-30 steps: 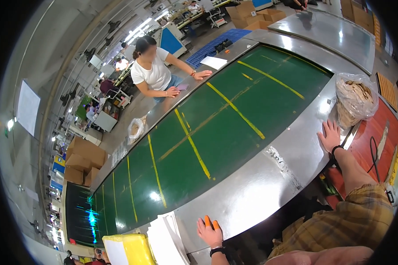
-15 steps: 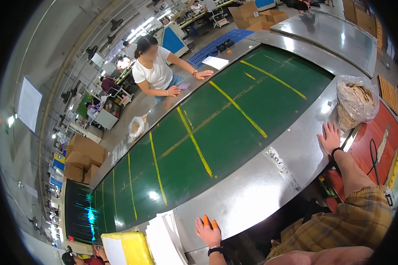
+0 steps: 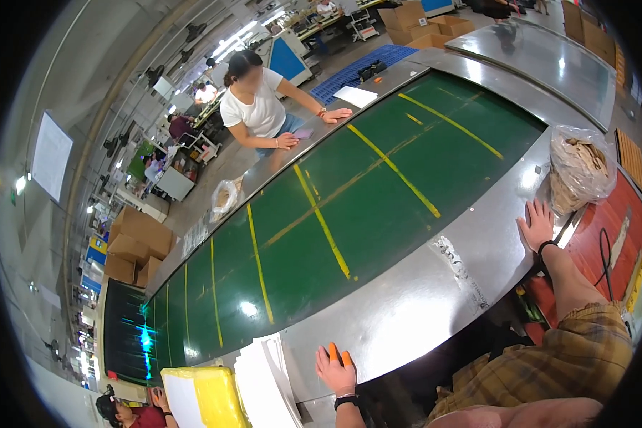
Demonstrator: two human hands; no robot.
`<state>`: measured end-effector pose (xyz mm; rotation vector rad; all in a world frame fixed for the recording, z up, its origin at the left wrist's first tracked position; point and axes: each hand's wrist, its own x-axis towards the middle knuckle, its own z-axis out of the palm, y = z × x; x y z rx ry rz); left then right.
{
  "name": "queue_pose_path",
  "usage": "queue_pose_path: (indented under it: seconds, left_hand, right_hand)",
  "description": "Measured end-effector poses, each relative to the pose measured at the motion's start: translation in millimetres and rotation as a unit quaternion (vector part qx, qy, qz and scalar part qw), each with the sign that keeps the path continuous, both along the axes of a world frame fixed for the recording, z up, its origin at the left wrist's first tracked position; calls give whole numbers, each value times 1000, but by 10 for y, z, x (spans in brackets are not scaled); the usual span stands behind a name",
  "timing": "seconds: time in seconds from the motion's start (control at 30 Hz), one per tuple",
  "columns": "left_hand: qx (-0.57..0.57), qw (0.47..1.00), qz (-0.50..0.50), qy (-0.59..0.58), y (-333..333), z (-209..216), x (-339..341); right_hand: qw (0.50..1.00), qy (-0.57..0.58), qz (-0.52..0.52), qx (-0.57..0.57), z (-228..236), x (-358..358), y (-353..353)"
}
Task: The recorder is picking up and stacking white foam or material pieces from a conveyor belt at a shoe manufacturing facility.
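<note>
My left hand (image 3: 336, 368) lies flat on the metal edge (image 3: 399, 314) of a conveyor table, with orange covers on two fingertips. Beside it, to the left, is a stack of white paper sheets (image 3: 264, 374). My right hand (image 3: 537, 225) rests on the same metal edge farther right, fingers spread, holding nothing. Just beyond it stands a clear plastic bag (image 3: 581, 167) filled with brown pieces. Past both hands stretches the green conveyor belt (image 3: 378, 207), marked with yellow cross lines.
A yellow-and-white package (image 3: 207, 396) sits left of the paper. Across the belt a co-worker in a white shirt (image 3: 257, 107) leans on the far edge, near a white sheet (image 3: 355, 96). A red board (image 3: 613, 235) with a black cable lies right. Another person (image 3: 139, 414) is at lower left.
The whole view has shifted slightly, so the belt and the co-worker appear a little farther right. Both my hands stay in place on the metal edge.
</note>
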<state>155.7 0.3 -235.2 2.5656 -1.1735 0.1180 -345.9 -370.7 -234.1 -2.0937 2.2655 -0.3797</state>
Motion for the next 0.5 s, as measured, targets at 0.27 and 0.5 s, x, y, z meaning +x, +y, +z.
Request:
queue_pose_path:
  seconds: [0.27, 0.5]
  left_hand:
    - [-9, 1000, -5, 0, -3, -5, 9]
    - [-3, 1000, -3, -3, 5, -15, 9]
  right_hand:
    - [1000, 2, 0, -2, -7, 9, -4]
    - [1000, 1, 1, 3, 0, 4, -5]
